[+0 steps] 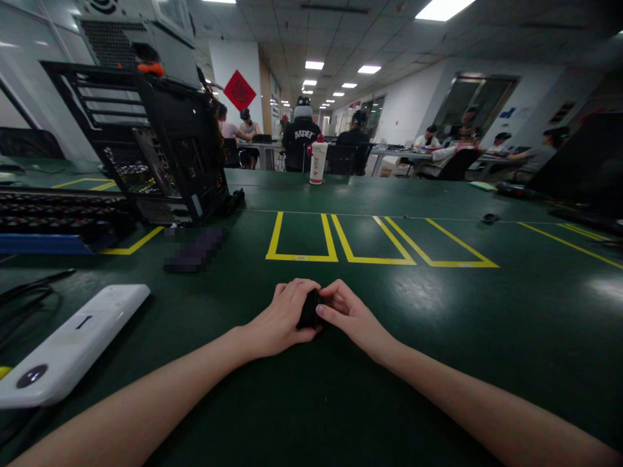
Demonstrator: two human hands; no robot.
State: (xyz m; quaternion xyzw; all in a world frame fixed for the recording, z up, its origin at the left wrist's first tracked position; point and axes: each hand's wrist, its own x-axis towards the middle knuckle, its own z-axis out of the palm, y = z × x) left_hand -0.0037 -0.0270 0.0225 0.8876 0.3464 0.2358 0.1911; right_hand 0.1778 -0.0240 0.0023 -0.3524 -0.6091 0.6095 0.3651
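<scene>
Two bare hands meet over a small black object (307, 312) at a green table (413, 363), on the side nearer the camera wearer. The left hand (282, 321) grasps it, fingers curved over its far and left sides and thumb along the side toward the wearer. The right hand (353, 318) pinches at its right face, thumb tip against it and bent forefinger by its upper far corner. The object sits between the two sets of fingertips, partly covered; whether its underside touches the table cannot be told.

Beyond the hands, yellow tape outlines (306, 258) mark the surface, and a white cup (318, 165) stands upright near the far edge. To the left lie a white device (80, 344) and a blurred dark item (195, 250), with an open black computer case (168, 149) behind them. People sit at desks in the background.
</scene>
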